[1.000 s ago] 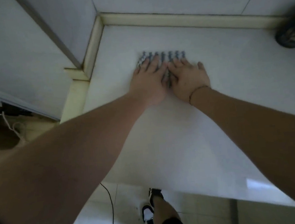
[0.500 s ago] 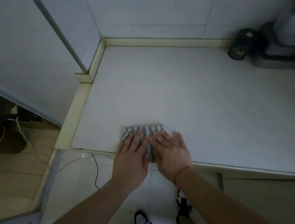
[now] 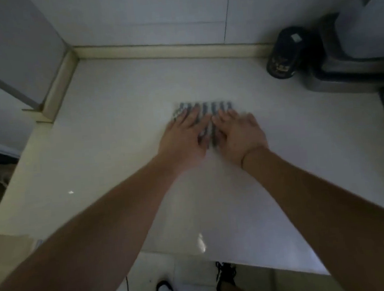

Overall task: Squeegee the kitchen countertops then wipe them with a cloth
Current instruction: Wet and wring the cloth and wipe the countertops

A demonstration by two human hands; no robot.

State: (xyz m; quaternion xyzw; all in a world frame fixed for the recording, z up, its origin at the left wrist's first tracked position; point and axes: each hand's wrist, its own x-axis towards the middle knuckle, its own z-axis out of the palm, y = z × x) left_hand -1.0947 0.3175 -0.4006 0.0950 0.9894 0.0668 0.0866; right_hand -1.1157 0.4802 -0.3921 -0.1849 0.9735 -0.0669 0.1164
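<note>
A folded grey-and-white striped cloth [image 3: 206, 108] lies flat on the white countertop [image 3: 106, 134], near its middle. My left hand [image 3: 184, 138] presses on the cloth's left half with straight fingers. My right hand [image 3: 238, 132] lies beside it on the right half, fingers flat too. Both hands cover most of the cloth; only its far edge and a strip between the hands show. No squeegee is in view.
A dark round jar [image 3: 284, 52] stands at the back right by a grey appliance [image 3: 351, 71]. A raised cream ledge [image 3: 166, 49] runs along the back and left walls. The counter's front edge [image 3: 219, 259] is near my feet.
Half a second ago the cloth was at the counter's front edge; both hands have pushed it away from me toward the middle. A second ago it was far back near the ledge.
</note>
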